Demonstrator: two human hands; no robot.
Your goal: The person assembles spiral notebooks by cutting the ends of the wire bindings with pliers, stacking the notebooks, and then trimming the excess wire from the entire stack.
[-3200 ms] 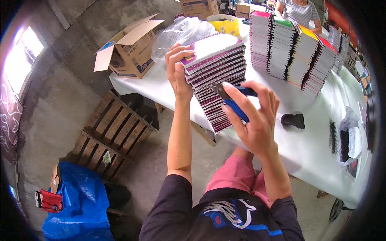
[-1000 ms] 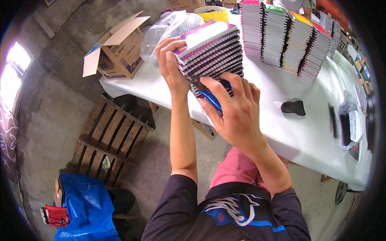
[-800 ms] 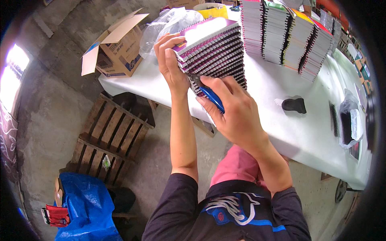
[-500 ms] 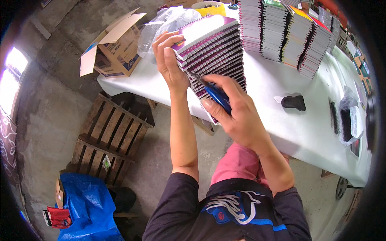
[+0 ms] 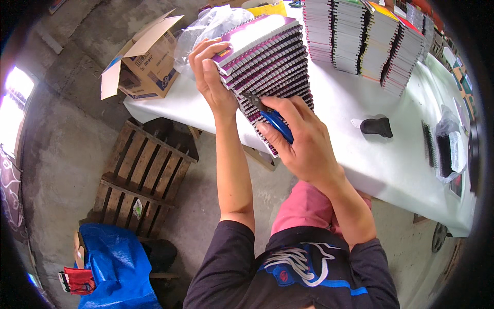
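A tall stack of spiral-bound notebooks with purple covers stands at the table's near edge, its black coil bindings facing me. My left hand grips the stack's left corner, fingers over the top cover. In my right hand is a pair of pliers with blue handles, my fingers closed round them. The dark jaws are at the coil ends along the stack's left side, below my left hand. Whether they pinch a wire is too small to tell.
More notebook stacks stand at the back right of the white-covered table. A black object, loose coils and a plastic bag lie to the right. An opened carton sits far left, above a wooden pallet.
The stack and my left hand sit slightly further up and left in the picture. The pliers keep nearly the same place, with their jaws showing more clearly in front of the bindings.
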